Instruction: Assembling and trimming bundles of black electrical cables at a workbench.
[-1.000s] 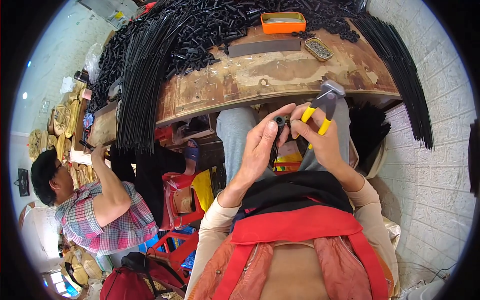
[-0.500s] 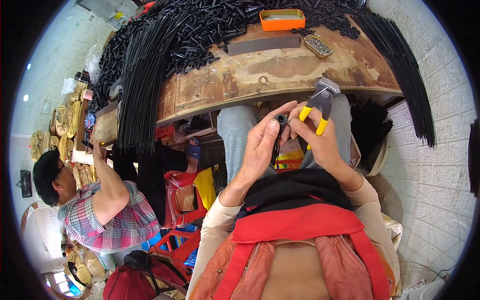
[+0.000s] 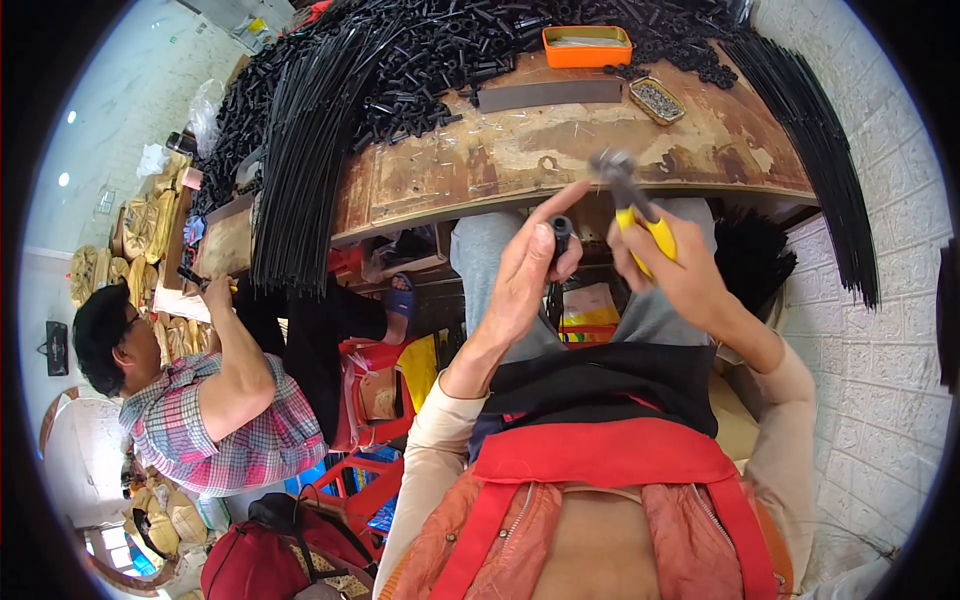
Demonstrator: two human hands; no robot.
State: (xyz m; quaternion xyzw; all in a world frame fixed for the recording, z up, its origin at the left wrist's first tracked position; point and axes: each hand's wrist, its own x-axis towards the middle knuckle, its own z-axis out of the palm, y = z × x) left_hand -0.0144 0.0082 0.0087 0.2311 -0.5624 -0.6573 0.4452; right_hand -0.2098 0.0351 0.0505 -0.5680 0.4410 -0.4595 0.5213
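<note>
One black tube (image 3: 562, 228) is held by the fingers of the left hand (image 3: 518, 272). The right hand (image 3: 690, 275) holds yellow-handled pliers (image 3: 625, 190) in curled fingers, their head blurred.

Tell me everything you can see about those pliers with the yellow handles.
The pliers have a dark grey, metal-looking neck and head and two bright yellow handles, spread slightly apart. The right hand holds them by the handles; the head points up and leftward in the picture, across the near edge of the wooden table. It's too blurred to tell whether it's open or shut.
</note>
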